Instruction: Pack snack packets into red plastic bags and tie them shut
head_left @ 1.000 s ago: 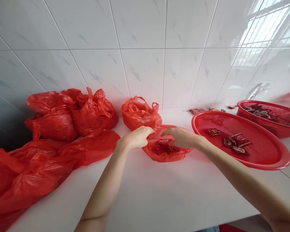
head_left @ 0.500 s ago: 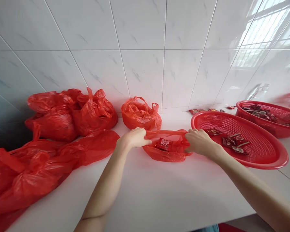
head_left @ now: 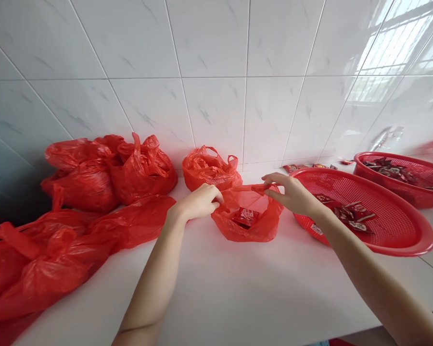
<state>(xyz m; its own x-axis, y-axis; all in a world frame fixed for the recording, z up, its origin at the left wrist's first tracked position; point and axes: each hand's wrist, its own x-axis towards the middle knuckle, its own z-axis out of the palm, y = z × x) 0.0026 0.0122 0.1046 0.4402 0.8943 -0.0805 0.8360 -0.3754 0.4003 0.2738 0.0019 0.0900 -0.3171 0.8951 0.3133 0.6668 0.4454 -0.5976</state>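
A thin red plastic bag (head_left: 248,233) sits on the white counter with its mouth held open between my hands. Inside it lie small red packets (head_left: 246,216) with pale print. My left hand (head_left: 204,199) is closed on the left side of the bag's rim. On the other side, my right hand (head_left: 290,192) pinches the far right part of the rim between thumb and fingers, a little raised. Just right of the bag, a red perforated basket (head_left: 393,221) holds several similar dark red packets (head_left: 355,214).
Knotted red bags (head_left: 82,182) pile up against the tiled wall, with more filled bags (head_left: 50,259) at the left front. Another red bag (head_left: 211,168) stands behind the one I hold. A second red basket (head_left: 404,192) of packets is at the far right. Loose packets (head_left: 292,168) lie by the wall.
My right hand has risen slightly and moved left along the rim, its grip now a finger pinch. The bag's mouth has opened wider, showing more of the packets inside.
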